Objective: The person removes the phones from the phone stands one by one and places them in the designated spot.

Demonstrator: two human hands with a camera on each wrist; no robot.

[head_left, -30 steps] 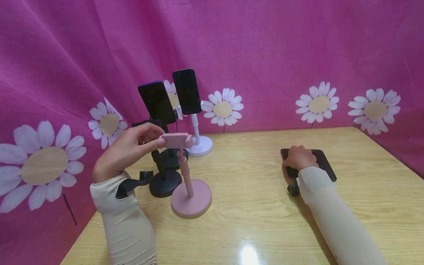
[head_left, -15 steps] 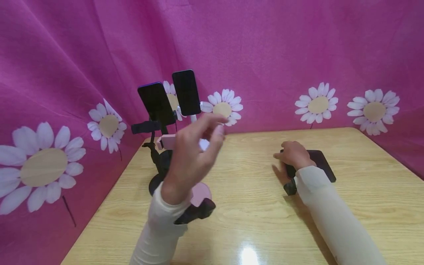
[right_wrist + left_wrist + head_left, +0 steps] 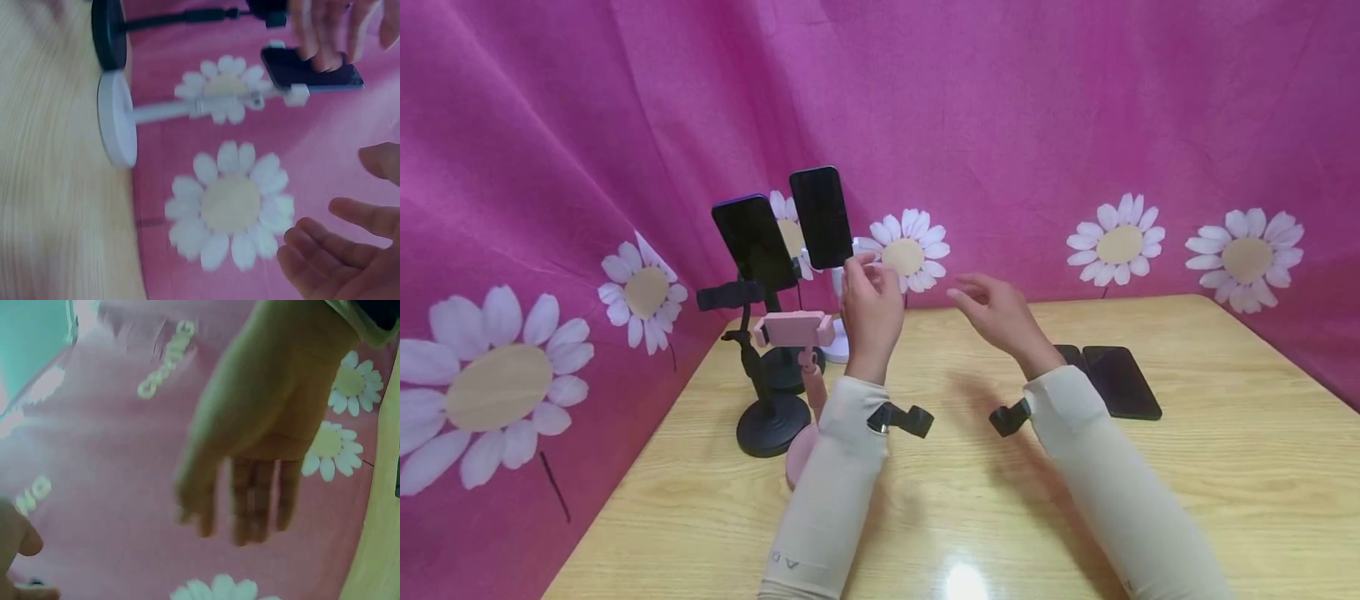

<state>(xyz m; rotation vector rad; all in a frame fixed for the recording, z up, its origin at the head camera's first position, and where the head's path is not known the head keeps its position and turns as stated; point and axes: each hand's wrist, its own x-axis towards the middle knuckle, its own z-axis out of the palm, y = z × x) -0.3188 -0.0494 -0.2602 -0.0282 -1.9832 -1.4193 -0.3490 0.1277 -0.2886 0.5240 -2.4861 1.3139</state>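
Fingers (image 3: 359, 215) parted and empty on left hand (image 3: 872, 317) and right hand (image 3: 1002, 317).
Black phone (image 3: 822, 217) on the white stand (image 3: 165, 111) stands up-left of both, long axis near upright, slightly tilted; left hand is nearer.

Four phone stands (image 3: 790, 330) are on my left side, two flat phones (image 3: 1122, 382) on my right.
All rest on the table (image 3: 955, 500). The two rear stands (image 3: 837, 346) carry mounted phones (image 3: 820, 217). My left hand (image 3: 872, 318) is right of the stands, before the farthest one; my right hand (image 3: 1002, 318), apart from it, is left of the flat phones. The curtain (image 3: 1000, 125) hangs behind.
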